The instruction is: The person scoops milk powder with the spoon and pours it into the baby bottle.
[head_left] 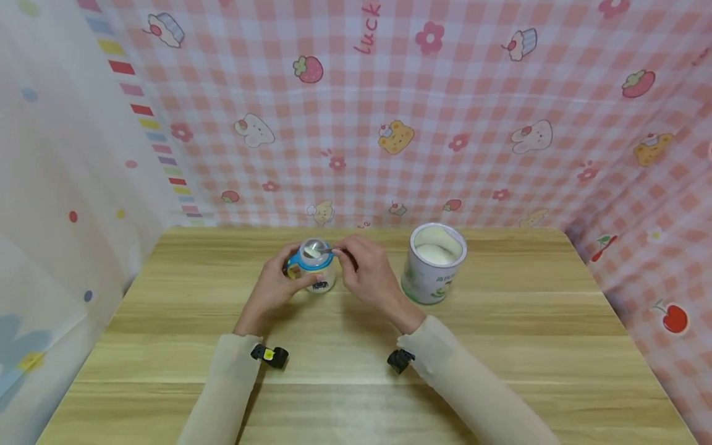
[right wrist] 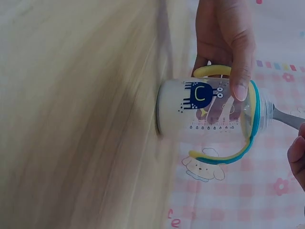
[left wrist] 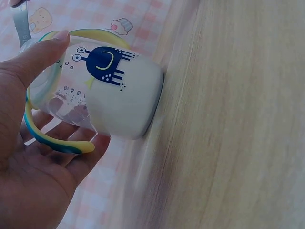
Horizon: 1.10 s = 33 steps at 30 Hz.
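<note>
A clear baby bottle with blue and yellow handles stands upright on the table, a dark blue cartoon creature printed on its side. Off-white contents fill its lower part. My left hand grips the bottle from the left, the thumb across its front near the handle ring. With my right hand I pinch the handle of a metal spoon at the bottle's open mouth. The spoon's bowl is at the mouth in the head view; whether powder remains on it, I cannot tell.
To the right of my right hand stands an open, pale tin with white powder inside. The wooden table ends at a pink checked cloth behind. Black wrist cameras sit on both sleeves.
</note>
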{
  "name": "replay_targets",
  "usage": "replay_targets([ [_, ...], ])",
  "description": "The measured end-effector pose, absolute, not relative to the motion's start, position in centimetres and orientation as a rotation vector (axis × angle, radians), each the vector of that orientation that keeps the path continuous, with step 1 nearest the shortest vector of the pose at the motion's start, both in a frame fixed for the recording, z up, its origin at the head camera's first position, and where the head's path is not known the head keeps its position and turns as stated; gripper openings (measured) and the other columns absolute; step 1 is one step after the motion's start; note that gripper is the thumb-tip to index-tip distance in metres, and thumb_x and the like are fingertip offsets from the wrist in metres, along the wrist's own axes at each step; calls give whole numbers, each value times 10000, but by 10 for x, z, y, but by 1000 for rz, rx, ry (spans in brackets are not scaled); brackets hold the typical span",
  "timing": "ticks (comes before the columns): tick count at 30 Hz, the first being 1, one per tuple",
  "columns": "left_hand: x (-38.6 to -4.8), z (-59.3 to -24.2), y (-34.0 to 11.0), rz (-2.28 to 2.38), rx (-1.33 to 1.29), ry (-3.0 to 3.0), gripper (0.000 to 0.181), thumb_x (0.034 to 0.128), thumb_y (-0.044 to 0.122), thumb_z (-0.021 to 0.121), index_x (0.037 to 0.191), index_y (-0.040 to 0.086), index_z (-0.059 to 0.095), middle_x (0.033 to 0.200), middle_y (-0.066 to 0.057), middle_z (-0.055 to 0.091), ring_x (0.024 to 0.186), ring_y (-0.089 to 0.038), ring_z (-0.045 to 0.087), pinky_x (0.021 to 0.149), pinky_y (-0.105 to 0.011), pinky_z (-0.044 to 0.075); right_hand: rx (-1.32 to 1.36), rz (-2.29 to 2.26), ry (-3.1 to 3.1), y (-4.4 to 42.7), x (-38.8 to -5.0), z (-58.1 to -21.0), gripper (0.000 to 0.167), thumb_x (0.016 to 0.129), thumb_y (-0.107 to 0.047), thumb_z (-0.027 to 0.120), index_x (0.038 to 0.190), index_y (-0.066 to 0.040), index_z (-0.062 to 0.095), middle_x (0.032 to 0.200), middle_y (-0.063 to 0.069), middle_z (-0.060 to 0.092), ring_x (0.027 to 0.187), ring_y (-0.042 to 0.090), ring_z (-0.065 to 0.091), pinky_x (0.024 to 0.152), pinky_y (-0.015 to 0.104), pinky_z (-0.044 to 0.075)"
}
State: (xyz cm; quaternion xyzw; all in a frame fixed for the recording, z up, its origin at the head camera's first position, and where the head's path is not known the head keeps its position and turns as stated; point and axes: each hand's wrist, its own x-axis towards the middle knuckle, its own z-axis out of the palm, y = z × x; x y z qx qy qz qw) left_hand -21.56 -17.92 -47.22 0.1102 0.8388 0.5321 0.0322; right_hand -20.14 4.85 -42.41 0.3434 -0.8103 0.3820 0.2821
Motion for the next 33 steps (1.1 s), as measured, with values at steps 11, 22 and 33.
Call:
replay_targets([
  [11, -215, -472, -177, 1658, 342, 2571, 704, 849, 353, 857, 1453, 237, 516, 1408, -42, 616, 1289, -271, 561, 1100, -531, 475, 1099, 574, -2098, 52, -195, -422, 177, 906, 84, 601, 1027, -25, 671, 850, 74, 594, 607, 114, 518, 512, 184, 454],
  [22, -217, -476, -179, 1679, 348, 2556, 697, 850, 355, 855, 1452, 251, 519, 1433, -41, 600, 1350, -278, 533, 1165, -571, 423, 1100, 554, -2150, 57, -192, -427, 236, 885, 124, 609, 1028, -41, 695, 882, 62, 599, 626, 107, 531, 524, 172, 466],
  [33, -216, -474, -178, 1666, 349, 2563, 735, 842, 339, 864, 1472, 232, 501, 1440, -50, 595, 1362, -286, 533, 1173, -576, 415, 947, 958, -2226, 59, -192, -429, 87, 1011, -44, 602, 1008, -12, 683, 891, 71, 659, 674, 105, 562, 569, 186, 495],
])
